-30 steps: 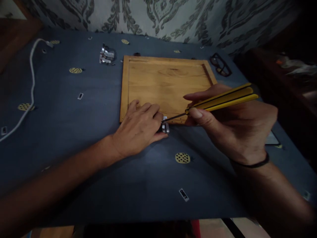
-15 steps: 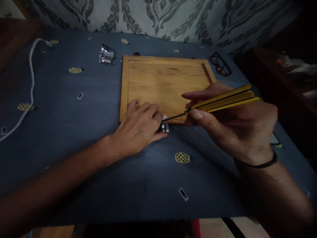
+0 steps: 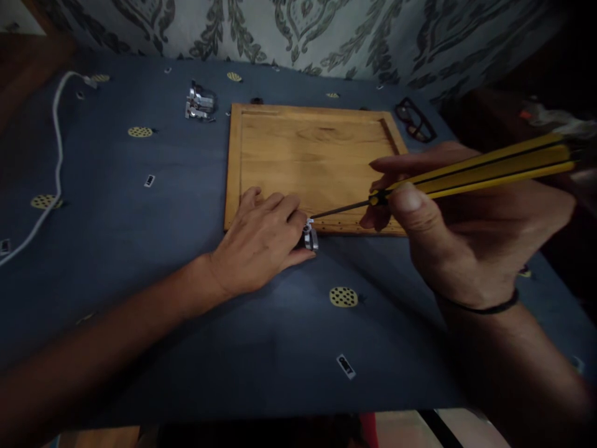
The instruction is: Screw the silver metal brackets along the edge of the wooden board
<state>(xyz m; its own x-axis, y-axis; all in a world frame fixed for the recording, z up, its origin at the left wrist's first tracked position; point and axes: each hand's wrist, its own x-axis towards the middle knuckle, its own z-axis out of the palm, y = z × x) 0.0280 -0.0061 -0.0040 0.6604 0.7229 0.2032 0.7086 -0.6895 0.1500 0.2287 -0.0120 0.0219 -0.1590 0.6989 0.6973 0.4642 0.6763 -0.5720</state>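
Two hands: right hand (image 3: 471,242) grips screwdriver (image 3: 466,171), left hand (image 3: 261,239) pins bracket (image 3: 310,236).

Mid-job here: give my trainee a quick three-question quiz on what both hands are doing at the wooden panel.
1. True or false: the left hand rests at the wooden panel beside the small metal fitting.
2. What does the right hand hold: A) eyeglasses, B) yellow-handled screwdriver, C) white cable?
3. Fill in: the screwdriver tip points at the ____ fitting on the panel's near edge.

Key: 1 true. 2 B. 3 metal. The eyeglasses and white cable lie untouched on the blue cloth.
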